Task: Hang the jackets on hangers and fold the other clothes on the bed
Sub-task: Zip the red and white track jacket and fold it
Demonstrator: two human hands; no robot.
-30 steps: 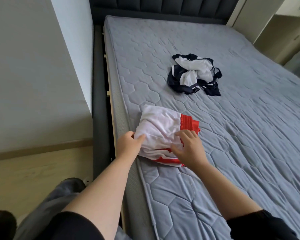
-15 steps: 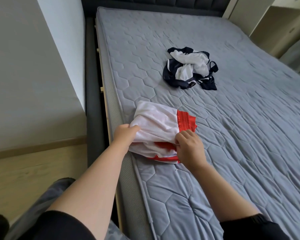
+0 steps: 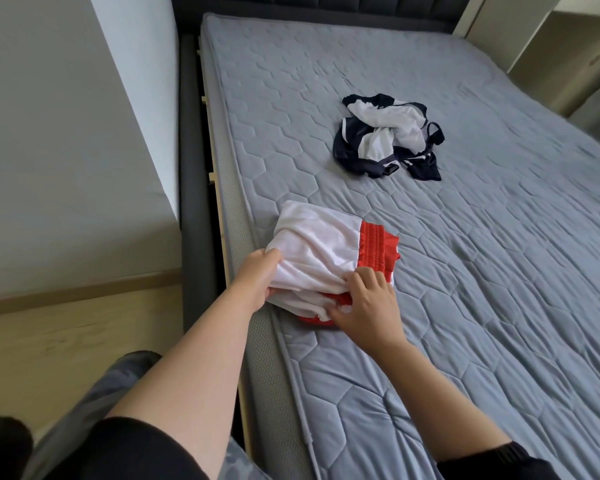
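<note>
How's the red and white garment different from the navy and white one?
The red and white garment is folded compactly; the navy and white garment lies crumpled. The left hand and right hand grip the first; nothing touches the second. The first sits at the mattress edge, the second farther in. Both include white fabric.

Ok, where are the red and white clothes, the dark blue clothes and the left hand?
red and white clothes (image 3: 312,244): head view, on the white middle part.
dark blue clothes (image 3: 349,152): head view, on the dark left fold.
left hand (image 3: 257,282): head view, on the back of the hand.
</note>
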